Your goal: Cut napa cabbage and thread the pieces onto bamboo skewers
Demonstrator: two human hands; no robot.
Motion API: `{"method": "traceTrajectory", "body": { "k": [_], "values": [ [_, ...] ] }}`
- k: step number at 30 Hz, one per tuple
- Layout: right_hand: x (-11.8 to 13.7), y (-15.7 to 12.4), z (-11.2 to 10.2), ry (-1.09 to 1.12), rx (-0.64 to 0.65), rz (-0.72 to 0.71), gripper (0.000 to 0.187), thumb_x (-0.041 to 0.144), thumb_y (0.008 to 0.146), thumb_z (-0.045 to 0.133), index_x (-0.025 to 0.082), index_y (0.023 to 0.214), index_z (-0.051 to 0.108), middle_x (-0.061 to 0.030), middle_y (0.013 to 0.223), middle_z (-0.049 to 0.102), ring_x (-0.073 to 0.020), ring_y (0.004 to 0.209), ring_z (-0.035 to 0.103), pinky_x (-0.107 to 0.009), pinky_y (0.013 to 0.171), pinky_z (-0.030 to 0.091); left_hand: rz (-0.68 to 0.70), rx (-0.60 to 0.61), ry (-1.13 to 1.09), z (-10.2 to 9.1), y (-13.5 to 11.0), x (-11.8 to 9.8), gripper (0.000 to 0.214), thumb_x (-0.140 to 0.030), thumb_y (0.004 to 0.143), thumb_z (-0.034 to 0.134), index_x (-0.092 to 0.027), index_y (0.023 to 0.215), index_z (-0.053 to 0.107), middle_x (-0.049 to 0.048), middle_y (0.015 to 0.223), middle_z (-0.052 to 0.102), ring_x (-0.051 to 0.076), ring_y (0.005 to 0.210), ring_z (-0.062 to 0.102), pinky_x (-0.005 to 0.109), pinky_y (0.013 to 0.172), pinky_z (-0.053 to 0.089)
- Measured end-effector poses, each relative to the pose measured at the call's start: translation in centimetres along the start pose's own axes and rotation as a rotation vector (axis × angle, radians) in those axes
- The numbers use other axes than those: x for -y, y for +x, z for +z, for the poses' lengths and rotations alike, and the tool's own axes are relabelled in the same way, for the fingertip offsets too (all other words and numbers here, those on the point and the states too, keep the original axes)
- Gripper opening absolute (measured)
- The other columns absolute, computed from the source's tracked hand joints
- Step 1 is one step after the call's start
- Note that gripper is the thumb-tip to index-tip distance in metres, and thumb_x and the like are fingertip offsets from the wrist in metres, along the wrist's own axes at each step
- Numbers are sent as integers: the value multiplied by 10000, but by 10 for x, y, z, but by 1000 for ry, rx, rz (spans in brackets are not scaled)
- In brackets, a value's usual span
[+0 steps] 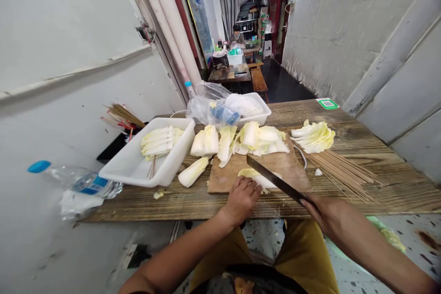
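Note:
My right hand is wrapped round the handle of a long dark-bladed knife. The blade slants across a pale napa cabbage leaf lying on the wooden cutting board. With curled fingers, my left hand presses on the near left part of that leaf; the fingertips are partly hidden. Cut cabbage pieces are heaped along the board's far edge. Left of the board lie a small cabbage wedge and thicker cabbage chunks.
A white tub at left holds skewered cabbage. Bamboo skewers and stacked leaves lie at right. Behind the board are a plastic bag and white tray. A water bottle stands far left; a person sits farther back.

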State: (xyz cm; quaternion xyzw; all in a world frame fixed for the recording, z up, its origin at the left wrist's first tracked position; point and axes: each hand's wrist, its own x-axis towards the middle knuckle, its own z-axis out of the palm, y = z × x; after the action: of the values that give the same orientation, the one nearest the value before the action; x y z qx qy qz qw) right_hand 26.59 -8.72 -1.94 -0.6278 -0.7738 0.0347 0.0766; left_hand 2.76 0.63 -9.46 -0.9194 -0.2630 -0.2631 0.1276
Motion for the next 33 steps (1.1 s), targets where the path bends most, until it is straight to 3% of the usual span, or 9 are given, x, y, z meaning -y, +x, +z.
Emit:
{"method": "traceTrajectory", "body": {
  "k": [5,12,20,33],
  "values": [
    [-9,24,-12,-46,85,-98,351,371,943,339,224,746,589,-31,610,661,-205,533,639,-288,494,364,-16,-91,2,11,-11,5,263,-188,920,377,-134,996,623,93,975,665,216,979,553,384,860,414],
    [-8,32,-10,34,117,-122,358,360,961,308,215,819,602,-16,680,670,-156,591,634,-260,537,387,-87,-145,-119,23,-19,12,282,-176,916,366,-139,1043,616,114,1002,660,222,1024,537,424,885,415],
    [-2,39,1,63,111,-96,383,367,959,307,197,814,618,-40,644,672,-167,537,619,-264,511,367,-95,-157,-154,23,-20,12,278,-161,909,373,-123,1064,601,114,992,667,222,1003,539,420,870,409],
    [-2,54,2,-39,167,-131,399,351,954,331,188,718,608,-56,599,668,-176,516,621,-269,488,303,-122,-125,-151,25,-24,9,301,-165,902,356,-113,1068,602,117,1006,660,230,993,540,424,892,387]
  ]
}}
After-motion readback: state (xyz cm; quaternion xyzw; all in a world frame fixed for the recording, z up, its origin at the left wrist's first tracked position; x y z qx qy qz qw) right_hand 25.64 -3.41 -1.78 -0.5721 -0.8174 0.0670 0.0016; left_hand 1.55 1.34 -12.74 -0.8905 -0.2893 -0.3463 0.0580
